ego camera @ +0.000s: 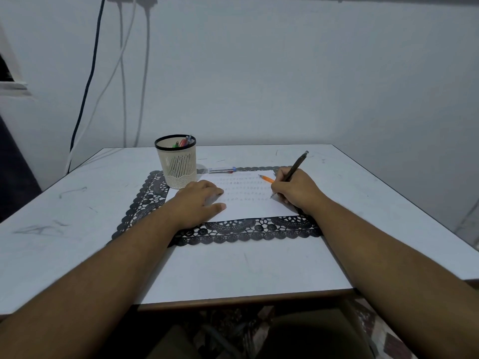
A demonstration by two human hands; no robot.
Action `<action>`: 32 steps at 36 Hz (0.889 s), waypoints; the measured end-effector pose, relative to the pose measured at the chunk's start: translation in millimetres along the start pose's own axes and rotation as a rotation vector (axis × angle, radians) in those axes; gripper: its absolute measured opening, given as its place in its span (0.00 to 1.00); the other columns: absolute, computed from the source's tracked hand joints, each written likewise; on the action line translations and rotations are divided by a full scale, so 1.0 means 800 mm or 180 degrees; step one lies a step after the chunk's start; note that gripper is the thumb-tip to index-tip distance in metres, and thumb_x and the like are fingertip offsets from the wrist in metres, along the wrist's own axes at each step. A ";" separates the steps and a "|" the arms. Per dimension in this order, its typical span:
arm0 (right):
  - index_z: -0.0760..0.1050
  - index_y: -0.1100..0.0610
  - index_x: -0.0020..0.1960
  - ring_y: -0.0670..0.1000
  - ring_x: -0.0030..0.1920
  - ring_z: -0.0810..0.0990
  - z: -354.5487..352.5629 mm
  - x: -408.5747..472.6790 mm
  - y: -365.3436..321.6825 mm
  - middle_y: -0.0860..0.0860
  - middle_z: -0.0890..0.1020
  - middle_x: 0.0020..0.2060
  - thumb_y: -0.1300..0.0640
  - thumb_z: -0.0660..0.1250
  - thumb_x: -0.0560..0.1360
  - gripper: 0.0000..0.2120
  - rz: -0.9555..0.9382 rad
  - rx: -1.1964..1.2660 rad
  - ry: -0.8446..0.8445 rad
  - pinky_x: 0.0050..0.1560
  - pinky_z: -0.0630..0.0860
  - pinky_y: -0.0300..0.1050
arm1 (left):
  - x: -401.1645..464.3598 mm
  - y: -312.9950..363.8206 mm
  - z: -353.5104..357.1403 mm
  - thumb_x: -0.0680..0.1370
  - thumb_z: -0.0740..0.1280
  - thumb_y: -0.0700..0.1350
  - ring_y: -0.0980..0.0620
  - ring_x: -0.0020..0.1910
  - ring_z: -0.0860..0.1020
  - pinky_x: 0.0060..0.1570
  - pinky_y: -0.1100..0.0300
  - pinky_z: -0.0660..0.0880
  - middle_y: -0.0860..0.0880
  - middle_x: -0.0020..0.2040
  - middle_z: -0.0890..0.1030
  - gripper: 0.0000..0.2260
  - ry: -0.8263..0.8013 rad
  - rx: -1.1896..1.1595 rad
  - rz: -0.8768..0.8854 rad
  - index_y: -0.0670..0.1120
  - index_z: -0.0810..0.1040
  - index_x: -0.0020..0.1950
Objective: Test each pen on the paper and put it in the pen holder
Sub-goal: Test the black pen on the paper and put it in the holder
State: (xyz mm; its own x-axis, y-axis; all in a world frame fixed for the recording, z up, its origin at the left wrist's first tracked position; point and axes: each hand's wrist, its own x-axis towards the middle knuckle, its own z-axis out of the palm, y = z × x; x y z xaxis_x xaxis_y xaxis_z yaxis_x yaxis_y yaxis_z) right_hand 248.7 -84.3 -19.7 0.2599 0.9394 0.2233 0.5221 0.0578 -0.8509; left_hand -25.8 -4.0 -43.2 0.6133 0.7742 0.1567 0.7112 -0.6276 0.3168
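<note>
A white sheet of paper [246, 203] with rows of small scribbles lies on a black lace mat [233, 231]. My right hand [298, 190] grips a dark pen [295, 167], its tip touching the paper's right side. My left hand [199, 200] lies flat on the paper's left part, fingers spread. A cream mesh pen holder [178, 164] with a black rim stands at the mat's far left corner and has several coloured pens in it. An orange pen [267, 179] lies on the paper's far edge. A clear pen with a blue cap [223, 169] lies beyond the paper.
The white table [77, 203] carries pen marks and ends at a near wooden edge. A pale wall rises just behind it. Cables [121, 73] hang down the wall at the back left. Patterned floor shows under the table.
</note>
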 end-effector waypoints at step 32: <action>0.73 0.60 0.42 0.56 0.27 0.76 -0.013 -0.005 0.007 0.61 0.79 0.30 0.68 0.67 0.76 0.07 0.0279 0.0757 0.0126 0.28 0.72 0.43 | -0.001 0.009 0.006 0.82 0.63 0.61 0.48 0.74 0.63 0.73 0.46 0.64 0.53 0.74 0.69 0.24 0.0022 -0.0001 0.0046 0.54 0.71 0.76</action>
State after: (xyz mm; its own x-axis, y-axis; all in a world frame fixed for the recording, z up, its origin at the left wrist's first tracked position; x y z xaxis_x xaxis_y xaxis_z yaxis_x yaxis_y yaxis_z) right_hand 259.0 -91.5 -20.4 0.3298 0.9307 0.1584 0.2916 0.0592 -0.9547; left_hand -19.2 -9.8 -45.4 0.6210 0.7656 0.1677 0.7023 -0.6386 0.3146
